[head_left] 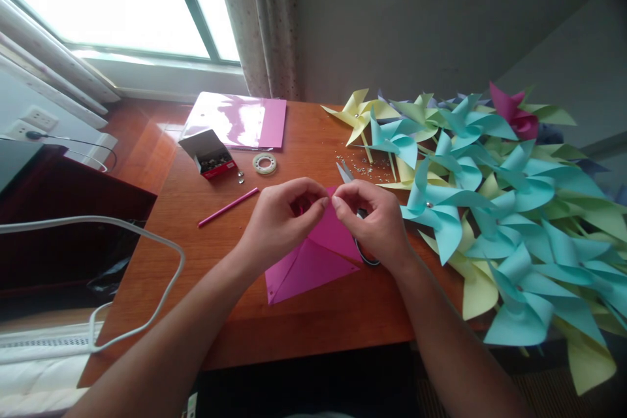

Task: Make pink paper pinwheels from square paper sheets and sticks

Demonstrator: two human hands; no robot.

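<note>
A magenta paper square lay in the middle of the worktop, toward its near edge, probably so that both wrists could work over it in comfort. It looked smooth and flat, with slits running in from its corners and small holes at two of the visible tips. The left hand and right hand met above its far part, fingers curled toward the thumbs; whether they gripped a small piece I could not tell. Scissors lay partly under the right hand, near scattered silvery bits. Toward the left edge were a pink stick, loose metal pieces, a tape roll and an open red box, perhaps kept there for easy reach. A clear sleeve of paper occupied the far-left corner, while finished pinwheels crowded the right end, seemingly heaped out of the way.
</note>
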